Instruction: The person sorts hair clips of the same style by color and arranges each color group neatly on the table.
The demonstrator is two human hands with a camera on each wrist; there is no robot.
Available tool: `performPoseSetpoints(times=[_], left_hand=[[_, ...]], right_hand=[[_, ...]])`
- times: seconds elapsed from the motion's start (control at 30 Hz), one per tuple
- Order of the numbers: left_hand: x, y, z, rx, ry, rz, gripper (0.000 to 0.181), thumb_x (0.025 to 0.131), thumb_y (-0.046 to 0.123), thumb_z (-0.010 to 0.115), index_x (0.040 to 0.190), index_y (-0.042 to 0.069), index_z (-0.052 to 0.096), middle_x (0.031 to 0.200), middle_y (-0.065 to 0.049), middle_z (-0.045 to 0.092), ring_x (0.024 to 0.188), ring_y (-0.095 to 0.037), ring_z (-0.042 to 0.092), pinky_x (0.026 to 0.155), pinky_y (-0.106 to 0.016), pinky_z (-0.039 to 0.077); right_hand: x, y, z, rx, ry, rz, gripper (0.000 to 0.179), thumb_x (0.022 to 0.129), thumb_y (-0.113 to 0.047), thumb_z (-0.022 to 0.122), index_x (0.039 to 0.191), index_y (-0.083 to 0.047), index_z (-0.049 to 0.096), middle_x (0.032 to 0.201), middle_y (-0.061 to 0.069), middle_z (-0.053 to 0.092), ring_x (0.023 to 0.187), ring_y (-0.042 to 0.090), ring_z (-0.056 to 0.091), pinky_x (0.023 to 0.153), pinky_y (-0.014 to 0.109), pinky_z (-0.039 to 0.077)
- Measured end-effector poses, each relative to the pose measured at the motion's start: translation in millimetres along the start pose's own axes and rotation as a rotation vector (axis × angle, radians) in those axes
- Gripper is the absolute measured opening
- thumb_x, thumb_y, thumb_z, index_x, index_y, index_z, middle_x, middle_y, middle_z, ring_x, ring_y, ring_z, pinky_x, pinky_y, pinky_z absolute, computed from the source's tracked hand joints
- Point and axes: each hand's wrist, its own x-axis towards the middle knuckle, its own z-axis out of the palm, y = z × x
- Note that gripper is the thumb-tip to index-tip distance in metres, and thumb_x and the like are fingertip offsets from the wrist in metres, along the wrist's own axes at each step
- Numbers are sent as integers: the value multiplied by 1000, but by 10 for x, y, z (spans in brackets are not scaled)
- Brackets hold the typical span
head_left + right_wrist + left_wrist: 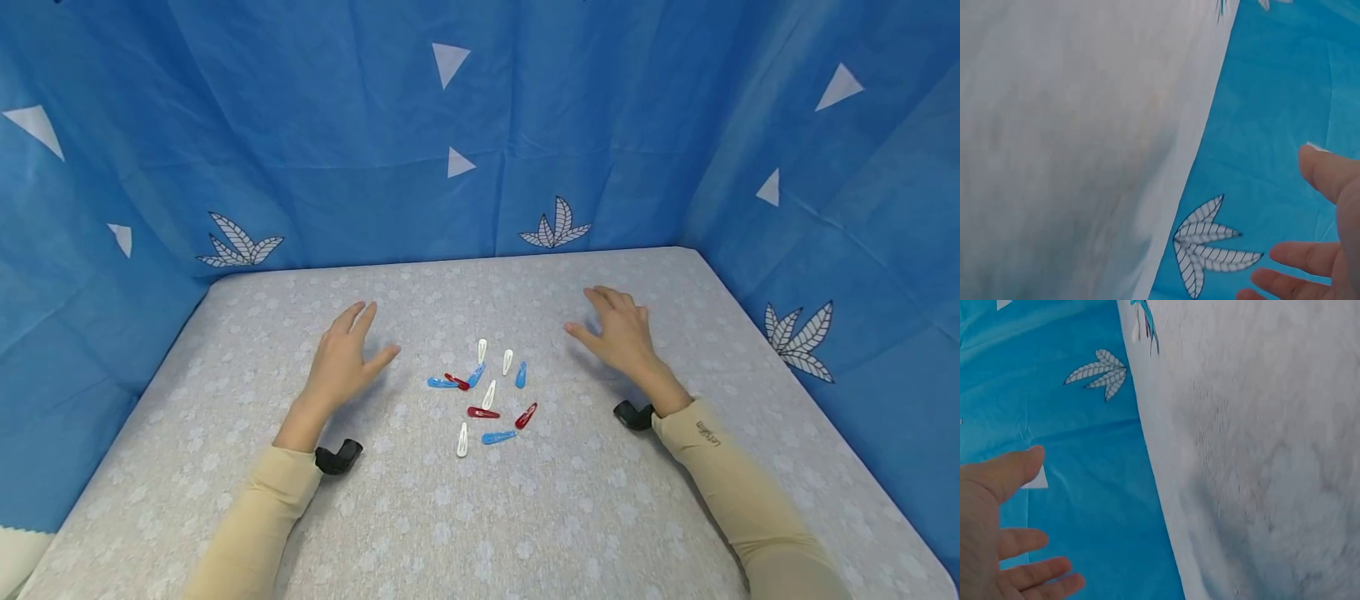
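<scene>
Several snap hair clips lie loosely scattered in the middle of the table in the head view. Among them are a white hair clip (462,440), a blue hair clip (498,437) and a red hair clip (527,416). Some touch or overlap, such as a red clip (457,382) across the end of another blue clip (442,382). To the left of the clips hovers my left hand (339,362), fingers extended and thumb apart, holding nothing. On the other side my right hand (621,332) is likewise spread above the table with nothing in it.
A pale floral cloth covers the table (555,525). Blue curtains (360,133) with white triangles and leaf prints hang at the back and both sides. Each wrist wears a small black camera, the left camera (340,457) and the right camera (633,415).
</scene>
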Motion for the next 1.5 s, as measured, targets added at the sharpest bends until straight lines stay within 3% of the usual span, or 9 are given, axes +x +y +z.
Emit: performPoseSetpoints(times=[0.1,0.2,0.37,0.57,0.77,1.0,1.5], left_hand=[[-21,61,34,-66,52,49,73,86,32,75,143,-2,46,140,-25,47,127,-44,46,101,-60,41],[-52,130,74,-140,60,77,71,82,30,79,140,0,51,131,-20,54,120,-38,52,96,-55,46],[-111,244,143,-211,-5,113,72,80,32,81,139,3,53,126,-15,57,116,-34,56,92,-51,49],[-179,364,205,-265,-91,107,71,79,31,82,139,5,54,126,-12,57,112,-30,58,90,-49,50],[-269,472,302,-328,-135,138,71,77,32,83,136,4,57,124,-12,60,104,-28,61,85,-45,52],[-442,554,413,-426,-191,162,67,74,30,85,132,6,61,118,-10,63,97,-24,60,82,-42,52],[-603,612,574,-427,-282,178,62,66,39,89,117,11,68,109,1,60,92,-12,56,80,-28,49]], right_hand=[[-21,-88,19,29,26,-30,70,86,-43,72,137,1,53,137,22,52,123,42,46,89,57,36],[-54,-209,34,66,36,-61,67,84,-42,74,133,0,57,130,20,57,119,40,49,89,55,38],[-118,-394,78,118,33,-127,64,82,-41,77,130,-2,61,123,18,60,114,37,52,89,55,40],[-196,-549,142,150,23,-185,63,79,-40,79,127,-3,63,119,14,62,110,33,55,86,51,42],[-278,-675,206,179,-19,-224,62,78,-40,80,126,-3,64,116,11,63,107,30,57,79,45,43],[-377,-791,291,240,-107,-235,59,78,-40,81,121,-3,66,111,11,65,103,27,58,80,45,45],[-444,-926,524,180,-195,-243,49,77,-41,81,112,-10,68,101,2,63,98,20,57,81,40,46]])
